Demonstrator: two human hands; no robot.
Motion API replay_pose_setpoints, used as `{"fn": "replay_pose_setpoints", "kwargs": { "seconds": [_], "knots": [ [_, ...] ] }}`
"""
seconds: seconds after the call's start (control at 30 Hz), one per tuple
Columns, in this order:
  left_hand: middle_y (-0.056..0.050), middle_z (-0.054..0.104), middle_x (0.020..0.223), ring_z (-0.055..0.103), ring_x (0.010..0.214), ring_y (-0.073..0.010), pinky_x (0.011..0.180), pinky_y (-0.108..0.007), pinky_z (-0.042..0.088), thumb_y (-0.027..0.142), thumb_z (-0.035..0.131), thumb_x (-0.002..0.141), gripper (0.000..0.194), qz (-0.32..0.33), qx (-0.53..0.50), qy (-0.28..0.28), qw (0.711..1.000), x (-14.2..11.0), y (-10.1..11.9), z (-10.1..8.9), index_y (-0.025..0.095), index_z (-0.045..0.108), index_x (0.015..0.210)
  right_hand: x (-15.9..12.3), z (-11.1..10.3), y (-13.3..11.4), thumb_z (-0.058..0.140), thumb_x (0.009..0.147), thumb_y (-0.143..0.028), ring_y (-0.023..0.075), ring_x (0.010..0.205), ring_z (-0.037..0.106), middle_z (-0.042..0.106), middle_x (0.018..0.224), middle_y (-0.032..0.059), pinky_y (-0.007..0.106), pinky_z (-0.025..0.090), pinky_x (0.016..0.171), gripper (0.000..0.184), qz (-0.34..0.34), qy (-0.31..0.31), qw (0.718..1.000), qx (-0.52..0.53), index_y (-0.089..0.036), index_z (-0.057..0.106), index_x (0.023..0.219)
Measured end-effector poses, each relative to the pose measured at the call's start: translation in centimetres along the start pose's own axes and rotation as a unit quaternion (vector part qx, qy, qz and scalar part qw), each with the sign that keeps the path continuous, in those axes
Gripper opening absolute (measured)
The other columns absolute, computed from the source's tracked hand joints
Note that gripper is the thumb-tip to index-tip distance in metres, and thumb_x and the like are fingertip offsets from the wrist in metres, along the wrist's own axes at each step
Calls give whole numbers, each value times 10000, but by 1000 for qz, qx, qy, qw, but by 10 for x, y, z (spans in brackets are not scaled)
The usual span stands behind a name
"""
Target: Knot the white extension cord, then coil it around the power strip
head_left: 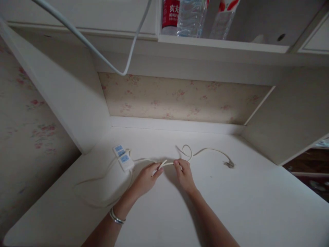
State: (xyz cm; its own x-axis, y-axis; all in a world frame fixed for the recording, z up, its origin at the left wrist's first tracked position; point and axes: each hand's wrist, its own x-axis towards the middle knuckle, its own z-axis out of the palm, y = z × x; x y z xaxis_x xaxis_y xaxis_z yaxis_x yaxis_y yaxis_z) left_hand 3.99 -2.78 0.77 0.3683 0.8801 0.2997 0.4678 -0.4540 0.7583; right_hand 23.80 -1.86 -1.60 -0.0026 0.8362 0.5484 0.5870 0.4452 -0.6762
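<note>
A white power cord [169, 163] runs between my two hands a little above the desk. My left hand [147, 176], with bangles at the wrist, pinches it where strands cross at the fingertips. My right hand [184, 174] grips the cord a short way to the right, fingers closed. Left of my left hand lies a white power strip [125, 161] with blue socket faces, cord looped across and around it. Past my right hand the cord makes a small loop, then leads to a plug [229, 164] resting on the desk.
The white desk [164, 219] is bounded by side panels and a back ledge with floral wallpaper [180, 97] above. Overhead, a shelf [223, 43] holds several plastic bottles [191, 19]. A thick pale cable [89, 44] hangs down in front of the cabinet.
</note>
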Motion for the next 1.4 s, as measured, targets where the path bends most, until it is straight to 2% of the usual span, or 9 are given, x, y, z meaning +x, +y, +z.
{"fn": "replay_pose_setpoints", "kwargs": {
  "seconds": [0.2,0.4,0.5,0.63,0.73,0.9,1.2,1.3,1.4],
  "knots": [
    [-37,700,937,629,863,-162,786,-253,489,328,515,886,230,-46,-87,5,995,-1,-9,-1,210,678,997,5,-1,10,407,960,-395,173,755,539,599,720,12,327,366,799,343,32,3,999,4,-196,590,749],
    [-38,644,802,584,763,-167,698,-256,451,385,584,838,225,-94,-152,7,984,1,-12,2,174,660,861,5,-2,-2,473,921,-359,225,898,565,652,886,81,367,418,821,216,-19,45,999,-10,-216,623,862],
    [-17,590,727,536,695,-147,643,-247,413,407,590,829,253,-108,-171,14,979,2,-15,3,159,632,800,-4,-5,-14,525,886,-347,239,854,574,657,837,88,395,414,815,168,-46,62,996,-47,-229,640,854],
    [12,521,664,470,631,-123,577,-234,355,409,610,804,259,-125,-162,20,979,1,-16,5,154,596,762,-16,4,-28,543,879,-377,162,590,522,603,637,29,290,388,619,219,-4,-42,999,-15,-219,645,766],
    [24,486,635,433,613,-116,554,-230,318,374,603,800,233,-114,-136,24,984,0,-17,8,159,569,718,-18,15,-35,551,871,-433,125,526,471,565,588,-6,248,325,539,290,58,-111,992,18,-203,651,725],
    [46,408,588,376,575,-106,534,-237,274,393,581,813,300,-101,-144,7,984,0,-13,11,172,497,629,-15,19,-39,476,892,-497,111,511,405,464,523,-37,236,271,506,427,139,-137,978,72,-186,607,631],
    [-17,612,758,527,749,-151,723,-266,372,430,564,852,276,-154,-259,68,951,1,-11,-9,167,600,779,-4,2,-22,423,905,-530,150,582,451,525,598,-17,253,315,559,403,189,-30,979,73,-209,541,691],
    [-20,615,773,552,801,-160,811,-302,392,405,592,842,253,-153,-376,40,913,-1,-4,-13,167,580,759,0,0,-13,393,906,-560,172,625,486,558,643,-3,267,350,590,412,204,8,977,61,-217,544,737],
    [26,525,655,545,694,-132,888,-354,402,397,592,849,288,-127,-462,-3,877,-2,3,-10,173,523,682,3,2,-6,379,899,-587,175,630,500,565,642,1,274,371,587,442,226,24,971,70,-218,538,714]
  ]
}}
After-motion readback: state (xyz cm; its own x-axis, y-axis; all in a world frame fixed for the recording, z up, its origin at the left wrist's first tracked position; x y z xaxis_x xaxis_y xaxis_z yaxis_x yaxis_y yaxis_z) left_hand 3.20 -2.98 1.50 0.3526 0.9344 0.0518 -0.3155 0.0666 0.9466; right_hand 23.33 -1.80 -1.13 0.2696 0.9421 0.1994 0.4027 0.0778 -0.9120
